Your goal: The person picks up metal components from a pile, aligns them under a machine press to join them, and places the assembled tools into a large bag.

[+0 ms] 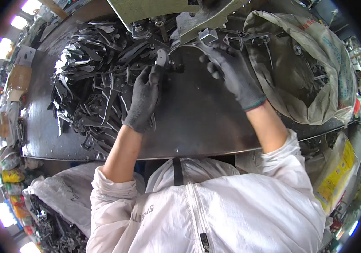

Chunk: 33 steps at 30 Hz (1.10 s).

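My left hand (145, 95), in a dark grey knitted glove, is closed on a small flat metal part (161, 57) with a rounded end and holes. It is at the right edge of a large heap of loose dark metal parts (104, 90). My right hand (234, 74), gloved the same way, is raised at the machine's head (197, 25), with its fingers curled around the end of a thin curved metal part (192, 44). That part's far end lies under the machine's edge, near my left fingertips. My right fingertips are slightly blurred.
A dark metal table (189, 114) spans the view. On its right lies an open woven sack (311, 107) with several metal parts inside. Bolts and a post (161, 30) of the machine stand ahead. Below the table's front edge, another sack (68, 189) sits at the left.
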Each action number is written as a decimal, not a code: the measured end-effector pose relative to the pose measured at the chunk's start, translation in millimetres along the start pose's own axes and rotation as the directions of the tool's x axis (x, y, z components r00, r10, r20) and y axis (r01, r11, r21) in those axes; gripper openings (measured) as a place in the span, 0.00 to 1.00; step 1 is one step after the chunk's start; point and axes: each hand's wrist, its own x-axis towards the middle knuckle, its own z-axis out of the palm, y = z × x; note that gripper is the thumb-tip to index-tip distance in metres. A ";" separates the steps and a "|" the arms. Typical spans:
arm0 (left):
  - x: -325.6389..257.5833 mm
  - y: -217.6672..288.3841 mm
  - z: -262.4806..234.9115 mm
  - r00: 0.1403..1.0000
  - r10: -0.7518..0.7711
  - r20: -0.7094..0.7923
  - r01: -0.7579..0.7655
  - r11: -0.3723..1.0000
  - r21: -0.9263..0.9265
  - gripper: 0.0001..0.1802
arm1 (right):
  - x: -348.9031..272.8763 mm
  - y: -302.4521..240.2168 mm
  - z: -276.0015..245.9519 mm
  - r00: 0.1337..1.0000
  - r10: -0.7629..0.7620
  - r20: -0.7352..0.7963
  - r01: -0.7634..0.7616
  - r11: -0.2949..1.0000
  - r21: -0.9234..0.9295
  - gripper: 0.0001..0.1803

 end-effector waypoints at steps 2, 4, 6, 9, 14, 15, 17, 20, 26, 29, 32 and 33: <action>10.2 0.7 0.1 0.997 0.077 0.012 -0.077 0.989 0.126 0.27 | 15.2 12.1 12.8 0.998 0.037 0.047 -0.043 0.991 0.129 0.13; 19.2 2.3 -1.9 0.988 0.151 0.028 -0.153 0.957 0.247 0.25 | 22.6 18.7 22.6 0.992 0.067 0.103 -0.091 0.964 0.250 0.12; 23.5 6.6 -1.1 0.993 0.078 0.094 -0.096 0.975 0.202 0.22 | 12.1 12.3 38.6 0.980 0.162 0.117 -0.160 0.987 -0.019 0.14; 11.9 18.6 -2.2 0.976 0.216 0.029 -0.215 0.935 0.281 0.20 | 9.4 19.5 52.4 0.997 -0.002 0.082 0.011 0.994 -0.106 0.15; 33.2 -2.8 -10.7 0.987 0.142 0.079 -0.161 0.914 0.372 0.17 | 27.7 41.7 53.2 0.987 -0.020 0.159 0.065 0.957 -0.281 0.19; 44.8 -18.6 -14.7 0.977 0.138 0.165 -0.210 0.780 0.590 0.17 | 33.4 49.9 55.8 0.989 0.002 0.147 0.042 0.954 -0.296 0.19; 41.4 -15.4 -14.4 0.965 0.089 0.247 -0.250 0.595 0.764 0.17 | 38.4 59.1 49.5 0.990 0.031 0.136 0.012 0.951 -0.308 0.19; 9.0 48.9 -25.4 0.946 0.290 0.144 -0.288 0.549 0.785 0.15 | 33.1 68.1 44.6 0.981 0.032 0.191 -0.015 0.996 -0.090 0.18; 45.2 39.8 -185.9 0.915 0.387 -0.118 0.043 0.197 0.979 0.15 | 30.0 60.3 40.9 0.992 0.054 0.116 -0.047 0.997 -0.061 0.16; 56.0 -23.1 -277.3 0.966 0.209 -0.153 0.145 0.055 0.988 0.16 | 24.0 54.2 58.4 0.992 0.068 0.102 -0.055 0.991 -0.119 0.15; 67.4 -42.4 -288.5 0.981 0.115 -0.158 0.155 0.038 0.987 0.17 | 18.8 39.2 62.3 0.995 0.088 0.055 -0.081 0.989 -0.125 0.15; 66.4 -41.4 -285.7 0.979 0.144 -0.141 0.130 0.083 0.988 0.17 | 14.2 34.4 64.0 0.996 0.075 0.052 -0.070 0.993 -0.095 0.15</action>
